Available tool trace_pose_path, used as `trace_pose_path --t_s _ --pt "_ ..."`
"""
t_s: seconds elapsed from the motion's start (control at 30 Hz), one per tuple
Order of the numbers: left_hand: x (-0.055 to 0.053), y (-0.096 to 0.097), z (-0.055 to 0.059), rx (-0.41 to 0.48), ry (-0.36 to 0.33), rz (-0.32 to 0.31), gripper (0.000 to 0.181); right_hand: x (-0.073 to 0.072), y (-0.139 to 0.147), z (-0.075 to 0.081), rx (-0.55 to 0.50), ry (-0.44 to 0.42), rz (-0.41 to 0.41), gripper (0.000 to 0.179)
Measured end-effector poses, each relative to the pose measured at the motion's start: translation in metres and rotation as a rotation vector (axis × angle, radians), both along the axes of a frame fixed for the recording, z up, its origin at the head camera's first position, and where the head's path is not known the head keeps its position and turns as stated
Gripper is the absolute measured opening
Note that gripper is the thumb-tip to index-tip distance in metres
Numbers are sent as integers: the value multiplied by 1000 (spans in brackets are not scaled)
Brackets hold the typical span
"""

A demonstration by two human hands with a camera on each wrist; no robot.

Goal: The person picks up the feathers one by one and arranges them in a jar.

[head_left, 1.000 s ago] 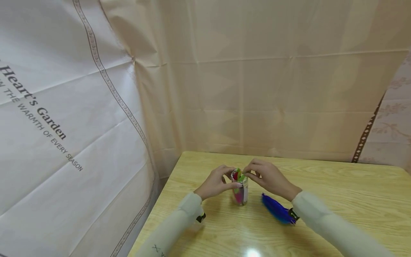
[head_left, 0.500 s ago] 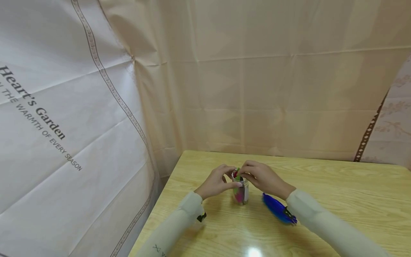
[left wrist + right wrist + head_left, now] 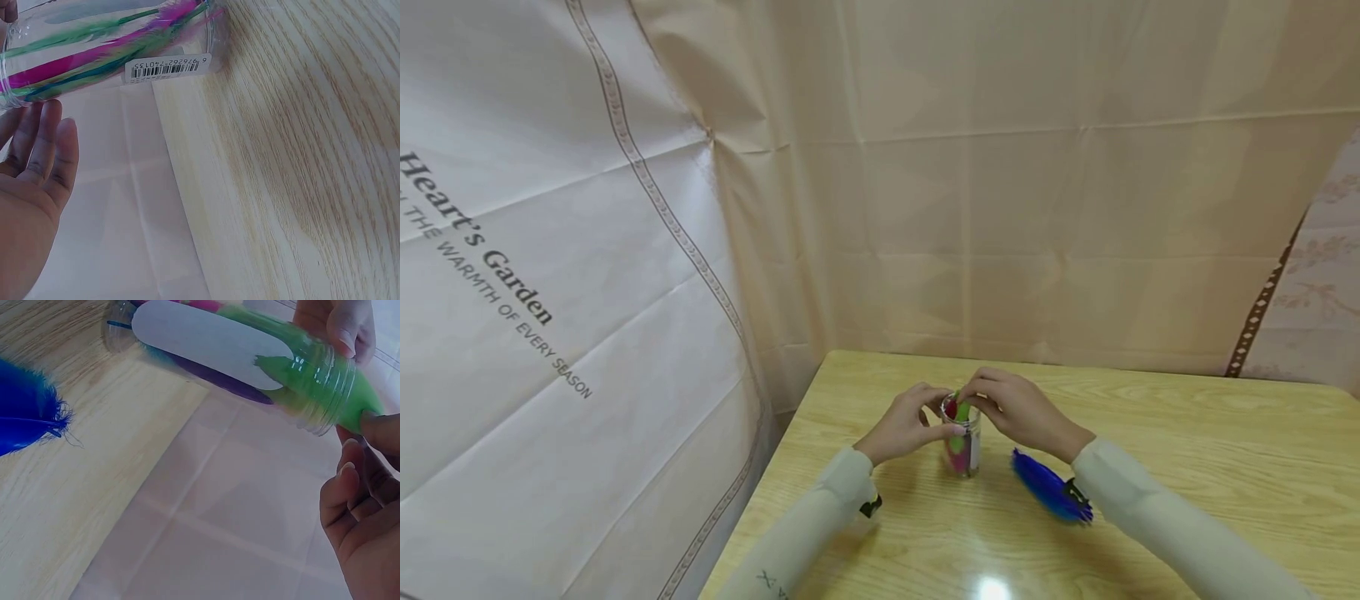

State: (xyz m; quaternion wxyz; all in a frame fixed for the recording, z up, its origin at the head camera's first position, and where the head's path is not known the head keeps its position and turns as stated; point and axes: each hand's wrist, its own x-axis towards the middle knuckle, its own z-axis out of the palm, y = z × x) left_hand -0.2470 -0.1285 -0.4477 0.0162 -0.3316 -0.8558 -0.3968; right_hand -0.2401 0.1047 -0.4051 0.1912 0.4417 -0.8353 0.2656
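A clear jar (image 3: 973,457) with a threaded mouth stands on the table and holds several coloured feathers. My left hand (image 3: 901,431) grips it near the rim, fingers behind and thumb in front. At the mouth, my right hand (image 3: 1024,412) pinches a green feather (image 3: 364,403) between thumb and finger; the feather's lower part is inside the jar. Pink feathers (image 3: 65,65) and green ones show through the wall in the left wrist view. In the right wrist view a purple feather (image 3: 225,384) lies beneath the white label (image 3: 206,347).
A blue feather (image 3: 1045,490) lies on the wooden table (image 3: 1210,467), right of the jar and partly under the right wrist. A beige cloth (image 3: 1000,208) hangs behind the table, and a white printed cloth (image 3: 550,250) hangs at the left.
My right hand has moved left from beside the jar to its mouth, then up a little with the green feather. The left hand and the jar have stayed in place.
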Motion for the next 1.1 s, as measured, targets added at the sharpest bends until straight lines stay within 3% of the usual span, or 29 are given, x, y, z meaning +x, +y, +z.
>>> trace_pose_path --t_s 0.17,0.43,0.7,1.1 --pt "1 0 1 -5 3 2 49 1 -3 0 9 -19 -2 15" --pt "2 0 2 -7 -9 8 53 0 -5 -5 123 -58 22 14" --pt "2 2 1 -1 6 9 51 -1 1 -4 76 -75 30 17" --pt "-2 4 1 2 -8 24 55 -4 21 1 -29 -88 -33 13"
